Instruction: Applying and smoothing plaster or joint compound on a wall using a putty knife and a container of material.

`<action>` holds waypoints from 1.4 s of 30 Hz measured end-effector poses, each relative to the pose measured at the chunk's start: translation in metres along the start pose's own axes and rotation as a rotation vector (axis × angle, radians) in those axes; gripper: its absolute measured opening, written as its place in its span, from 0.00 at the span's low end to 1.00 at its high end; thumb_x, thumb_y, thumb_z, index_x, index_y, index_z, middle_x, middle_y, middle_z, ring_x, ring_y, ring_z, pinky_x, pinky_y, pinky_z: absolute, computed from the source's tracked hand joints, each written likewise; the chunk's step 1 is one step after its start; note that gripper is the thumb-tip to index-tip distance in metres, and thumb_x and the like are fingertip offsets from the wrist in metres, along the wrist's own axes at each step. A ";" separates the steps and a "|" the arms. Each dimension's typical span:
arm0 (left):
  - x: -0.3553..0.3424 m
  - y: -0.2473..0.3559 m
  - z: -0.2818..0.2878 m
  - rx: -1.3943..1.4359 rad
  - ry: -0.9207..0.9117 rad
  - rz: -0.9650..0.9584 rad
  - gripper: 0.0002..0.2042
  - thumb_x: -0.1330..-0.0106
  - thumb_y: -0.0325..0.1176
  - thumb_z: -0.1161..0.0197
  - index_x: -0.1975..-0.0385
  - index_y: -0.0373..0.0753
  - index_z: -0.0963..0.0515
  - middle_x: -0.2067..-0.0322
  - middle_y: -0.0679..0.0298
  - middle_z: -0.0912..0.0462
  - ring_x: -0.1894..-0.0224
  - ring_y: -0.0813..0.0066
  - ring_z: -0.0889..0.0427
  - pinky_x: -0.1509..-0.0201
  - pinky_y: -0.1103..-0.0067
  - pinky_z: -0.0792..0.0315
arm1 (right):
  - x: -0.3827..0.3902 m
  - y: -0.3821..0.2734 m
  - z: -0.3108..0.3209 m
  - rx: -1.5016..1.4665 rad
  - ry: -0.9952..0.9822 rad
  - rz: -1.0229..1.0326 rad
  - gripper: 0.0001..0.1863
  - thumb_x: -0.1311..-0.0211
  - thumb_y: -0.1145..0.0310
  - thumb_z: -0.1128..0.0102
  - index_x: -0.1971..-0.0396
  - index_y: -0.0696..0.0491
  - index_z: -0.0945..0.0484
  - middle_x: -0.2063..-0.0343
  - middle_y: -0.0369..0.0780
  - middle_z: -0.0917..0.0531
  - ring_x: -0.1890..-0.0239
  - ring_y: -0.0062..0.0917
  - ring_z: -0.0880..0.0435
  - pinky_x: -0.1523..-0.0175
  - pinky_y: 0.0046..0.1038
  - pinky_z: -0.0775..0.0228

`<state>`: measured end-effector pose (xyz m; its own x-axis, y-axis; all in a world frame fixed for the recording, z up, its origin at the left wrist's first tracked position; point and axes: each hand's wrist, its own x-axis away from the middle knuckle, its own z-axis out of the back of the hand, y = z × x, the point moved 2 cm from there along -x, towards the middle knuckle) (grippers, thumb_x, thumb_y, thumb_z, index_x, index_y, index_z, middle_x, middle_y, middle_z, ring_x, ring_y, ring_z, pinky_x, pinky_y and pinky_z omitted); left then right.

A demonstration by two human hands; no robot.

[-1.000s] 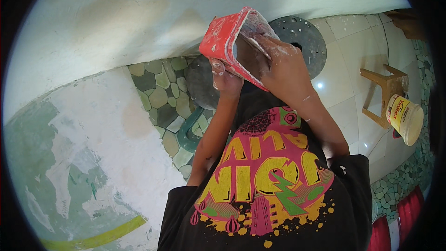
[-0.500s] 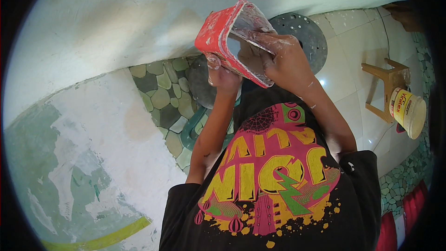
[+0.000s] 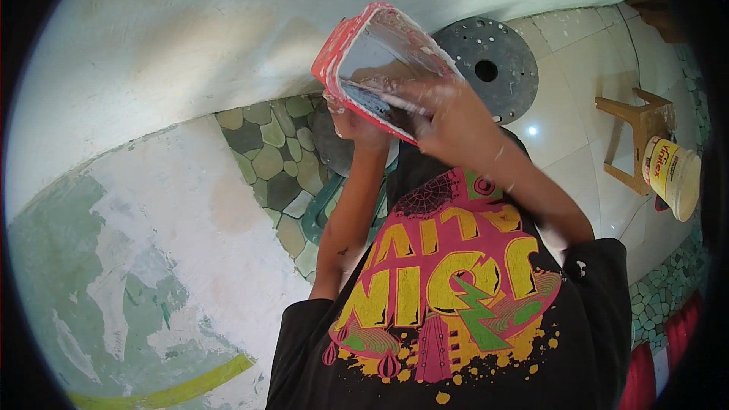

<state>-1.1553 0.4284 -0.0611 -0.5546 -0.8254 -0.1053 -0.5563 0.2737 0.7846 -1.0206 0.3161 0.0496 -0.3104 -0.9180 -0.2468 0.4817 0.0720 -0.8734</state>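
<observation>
A red rectangular plastic tub, its rim and inner walls smeared with whitish paste, is held tilted with its mouth turned toward me. My left hand supports the tub from below, closed on its lower side, with some fingers hidden behind it. Inside the mouth, my right hand is closed on a thin flat scraper, blurred by motion, lying low against the tub's inside near the lower rim. Pale paste marks both hands.
Ahead rises a pale wall; a patchy white and green surface lies left. Round dark discs stand behind the tub. At right are a tan plastic stool and a yellow-and-white bucket on the tiled floor.
The right hand and scraper have swept down and left inside the tub, toward its lower rim. The tub has shifted slightly left, and its mouth faces me more.
</observation>
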 end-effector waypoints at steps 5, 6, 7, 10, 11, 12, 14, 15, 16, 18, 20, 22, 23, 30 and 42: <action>-0.003 0.014 -0.034 -0.022 -0.009 -0.034 0.35 0.28 0.60 0.50 0.35 0.34 0.32 0.45 0.50 0.20 0.44 0.53 0.18 0.38 0.58 0.25 | -0.007 -0.003 0.022 -0.084 -0.043 -0.124 0.17 0.43 0.79 0.37 0.53 0.57 0.16 0.62 0.51 0.13 0.57 0.49 0.15 0.47 0.37 0.24; -0.002 0.010 -0.031 -0.047 0.031 -0.040 0.34 0.27 0.59 0.49 0.34 0.35 0.32 0.41 0.51 0.22 0.41 0.53 0.21 0.35 0.59 0.27 | -0.007 -0.006 0.026 -0.085 -0.041 -0.116 0.17 0.43 0.79 0.37 0.53 0.57 0.16 0.62 0.51 0.13 0.57 0.49 0.15 0.47 0.37 0.24; -0.002 0.009 -0.030 -0.048 0.028 -0.048 0.34 0.27 0.59 0.49 0.34 0.35 0.32 0.41 0.51 0.22 0.41 0.53 0.21 0.35 0.59 0.27 | -0.005 -0.011 0.031 -0.094 -0.029 -0.131 0.15 0.43 0.80 0.36 0.54 0.58 0.16 0.62 0.50 0.12 0.59 0.45 0.13 0.49 0.36 0.23; -0.004 0.006 -0.036 -0.018 0.028 -0.019 0.34 0.26 0.58 0.50 0.31 0.36 0.36 0.34 0.54 0.29 0.32 0.54 0.28 0.27 0.58 0.36 | 0.004 -0.001 0.040 -0.195 -0.035 -0.294 0.13 0.40 0.79 0.34 0.55 0.60 0.16 0.63 0.46 0.10 0.60 0.35 0.11 0.50 0.32 0.21; -0.003 0.008 -0.035 -0.018 0.022 -0.027 0.34 0.26 0.58 0.50 0.31 0.36 0.36 0.34 0.54 0.29 0.32 0.54 0.28 0.27 0.58 0.36 | 0.008 0.005 0.042 -0.288 -0.060 -0.442 0.12 0.39 0.78 0.33 0.55 0.61 0.16 0.63 0.44 0.10 0.60 0.29 0.10 0.51 0.31 0.21; -0.002 0.009 -0.030 -0.015 0.062 -0.011 0.34 0.25 0.57 0.51 0.30 0.36 0.36 0.33 0.54 0.29 0.32 0.54 0.28 0.27 0.58 0.36 | 0.008 0.009 0.045 -0.287 -0.058 -0.432 0.12 0.39 0.78 0.33 0.55 0.61 0.16 0.63 0.44 0.10 0.60 0.29 0.10 0.51 0.31 0.21; -0.003 0.008 -0.029 -0.017 0.145 0.008 0.34 0.23 0.58 0.55 0.29 0.38 0.37 0.31 0.53 0.31 0.30 0.53 0.29 0.26 0.58 0.36 | 0.010 0.017 0.055 -0.616 0.066 -0.593 0.16 0.38 0.77 0.30 0.51 0.60 0.18 0.59 0.41 0.11 0.55 0.23 0.12 0.48 0.29 0.20; -0.004 0.008 -0.033 -0.008 0.137 0.004 0.34 0.23 0.58 0.55 0.29 0.38 0.37 0.31 0.53 0.31 0.30 0.53 0.29 0.26 0.58 0.36 | 0.012 0.024 0.056 -0.607 0.072 -0.586 0.16 0.38 0.77 0.30 0.51 0.60 0.18 0.59 0.41 0.11 0.55 0.23 0.12 0.48 0.29 0.20; -0.005 0.010 -0.036 -0.023 0.161 0.011 0.34 0.24 0.59 0.55 0.29 0.38 0.37 0.31 0.53 0.31 0.30 0.53 0.29 0.26 0.58 0.36 | 0.012 0.034 0.055 -0.810 0.146 -0.586 0.16 0.39 0.78 0.29 0.51 0.61 0.17 0.58 0.40 0.10 0.55 0.24 0.11 0.48 0.29 0.20; -0.010 0.008 -0.042 -0.028 0.176 0.009 0.35 0.24 0.60 0.56 0.28 0.38 0.38 0.31 0.53 0.31 0.30 0.53 0.29 0.26 0.58 0.36 | 0.010 0.042 0.053 -1.159 0.250 -0.576 0.20 0.38 0.79 0.31 0.46 0.60 0.20 0.52 0.41 0.12 0.52 0.28 0.11 0.45 0.33 0.18; -0.014 0.007 -0.045 0.081 0.229 0.053 0.35 0.24 0.61 0.57 0.28 0.40 0.38 0.31 0.53 0.32 0.29 0.52 0.31 0.25 0.56 0.38 | 0.009 0.053 0.046 -1.321 0.274 -0.550 0.20 0.37 0.78 0.33 0.45 0.60 0.20 0.51 0.42 0.12 0.52 0.29 0.11 0.45 0.34 0.18; -0.012 0.014 -0.034 0.187 0.191 0.032 0.35 0.24 0.60 0.57 0.27 0.40 0.39 0.30 0.54 0.32 0.29 0.51 0.32 0.25 0.56 0.38 | 0.003 0.053 0.033 -1.630 0.219 -0.519 0.19 0.35 0.75 0.37 0.44 0.59 0.21 0.49 0.42 0.13 0.49 0.32 0.13 0.41 0.38 0.20; -0.011 0.013 -0.031 0.300 0.149 0.043 0.35 0.24 0.60 0.57 0.26 0.41 0.39 0.30 0.54 0.33 0.28 0.51 0.33 0.24 0.55 0.39 | 0.005 0.057 0.026 -1.697 0.227 -0.520 0.22 0.36 0.74 0.37 0.42 0.58 0.22 0.47 0.42 0.14 0.46 0.33 0.15 0.37 0.41 0.24; 0.020 0.001 -0.006 0.406 0.337 0.004 0.35 0.26 0.57 0.53 0.24 0.46 0.41 0.26 0.57 0.36 0.26 0.50 0.35 0.23 0.51 0.41 | -0.020 0.043 0.018 -1.773 0.308 -0.434 0.28 0.37 0.75 0.41 0.35 0.54 0.27 0.41 0.45 0.19 0.39 0.41 0.20 0.34 0.48 0.25; 0.045 -0.001 0.050 0.649 0.291 0.023 0.40 0.33 0.64 0.44 0.27 0.47 0.38 0.31 0.54 0.30 0.32 0.44 0.28 0.33 0.41 0.31 | -0.234 -0.164 0.159 -0.534 0.450 0.611 0.26 0.32 0.82 0.39 0.35 0.58 0.29 0.41 0.41 0.19 0.43 0.29 0.17 0.39 0.35 0.22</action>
<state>-1.2103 0.4158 -0.0974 -0.4331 -0.8896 0.1448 -0.8530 0.4565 0.2531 -0.8968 0.4570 0.3178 -0.4697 -0.4319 -0.7700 0.2594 0.7662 -0.5880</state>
